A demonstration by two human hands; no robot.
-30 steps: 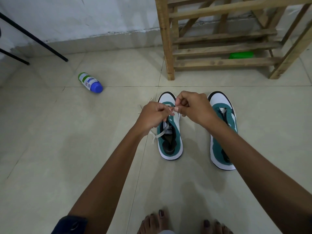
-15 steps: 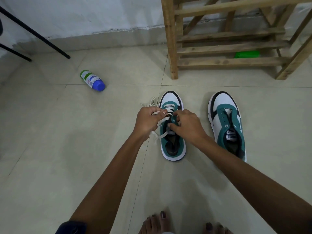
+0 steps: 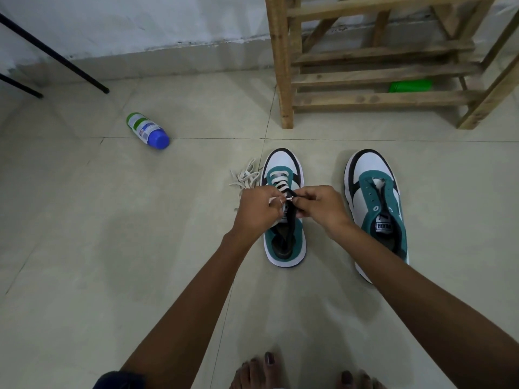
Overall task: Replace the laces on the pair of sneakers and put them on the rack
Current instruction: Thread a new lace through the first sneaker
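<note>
Tiled floor [image 3: 84, 248], pale beige, grey-white wall along the top of the frame. Wooden rack [image 3: 373, 77] sits upper right, no sneakers on it yet, something green [image 3: 410, 86] showing behind its lower slats. Bottle [image 3: 148, 131] with a blue cap lies on its side upper left of centre, black rods [image 3: 56, 56] cross the upper left corner.

Left sneaker [image 3: 283, 248] is centre frame, toe pointing at the rack, white lace [image 3: 282, 184] crossed through its lower eyelets. Spare lace bundle [image 3: 245, 177] lies on the floor just beside its toe, on the left.

Change vs 0.5 s ago: right hand [image 3: 323, 209] was down on the sneaker's right eyelet row, now it is lifted to meet the left hand [image 3: 258, 211] over the tongue. Both hands are clenched, each pinching lace (the tip seems to pass between them, too small to confirm). 1 s ago they were in a similar pinch, so this reads as 1 threading cycle repeating: feed, pull, regrip.

Meaning for the task: lacing on sneaker 1 is roughly mid-way, upper eyelets appear open. Right sneaker [image 3: 376, 203], right of centre, has bare eyelets and no lace. Racking both comes last.
</note>
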